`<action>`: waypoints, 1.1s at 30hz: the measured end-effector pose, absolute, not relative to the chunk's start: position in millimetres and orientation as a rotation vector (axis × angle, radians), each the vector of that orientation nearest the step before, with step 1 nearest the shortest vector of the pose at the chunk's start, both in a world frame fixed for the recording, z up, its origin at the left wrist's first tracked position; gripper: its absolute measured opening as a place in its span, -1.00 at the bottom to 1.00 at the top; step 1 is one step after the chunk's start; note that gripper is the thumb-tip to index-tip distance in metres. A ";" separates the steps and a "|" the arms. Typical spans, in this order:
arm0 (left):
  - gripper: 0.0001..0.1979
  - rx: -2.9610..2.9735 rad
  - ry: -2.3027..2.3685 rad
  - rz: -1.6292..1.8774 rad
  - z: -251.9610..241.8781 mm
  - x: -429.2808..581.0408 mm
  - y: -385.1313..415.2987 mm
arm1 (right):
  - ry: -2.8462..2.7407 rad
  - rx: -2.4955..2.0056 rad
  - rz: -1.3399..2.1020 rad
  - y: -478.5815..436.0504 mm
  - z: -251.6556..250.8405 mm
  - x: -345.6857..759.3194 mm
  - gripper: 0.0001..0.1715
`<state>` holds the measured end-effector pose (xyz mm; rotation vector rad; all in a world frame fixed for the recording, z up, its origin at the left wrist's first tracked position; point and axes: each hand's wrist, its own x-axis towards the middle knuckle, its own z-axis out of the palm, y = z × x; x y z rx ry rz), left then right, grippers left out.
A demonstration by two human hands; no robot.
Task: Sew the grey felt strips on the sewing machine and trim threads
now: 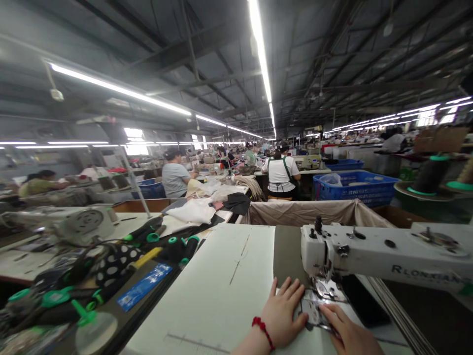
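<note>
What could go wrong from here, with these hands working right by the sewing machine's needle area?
The right hand lies close beside the presser foot of the sewing machine, so fingers could get caught if it runs. The red bracelet on the left hand might also snag.

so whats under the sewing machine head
Under the sewing machine head a metal plate sits, with the left hand and right hand on it; whatever is beneath the plate is hidden.
</note>
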<state>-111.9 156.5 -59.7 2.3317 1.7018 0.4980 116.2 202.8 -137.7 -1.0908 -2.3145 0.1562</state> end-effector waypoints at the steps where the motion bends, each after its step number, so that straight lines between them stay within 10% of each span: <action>1: -0.32 2.338 1.709 0.500 -59.6 -111.3 155.7 | -2.316 -1.096 0.160 201.3 -136.0 115.9 -0.27; 13: -0.45 2.137 2.246 0.503 -50.1 -125.1 131.2 | -2.475 -1.131 0.146 179.7 -90.9 124.2 -0.37; 23: -0.30 2.384 1.761 0.225 -53.2 -194.6 35.7 | -2.095 -1.393 0.858 63.8 -53.6 187.2 -0.62; 33: -0.55 2.506 1.526 0.377 -48.5 -122.7 51.3 | -1.875 -1.600 0.928 19.9 -92.4 183.9 -0.70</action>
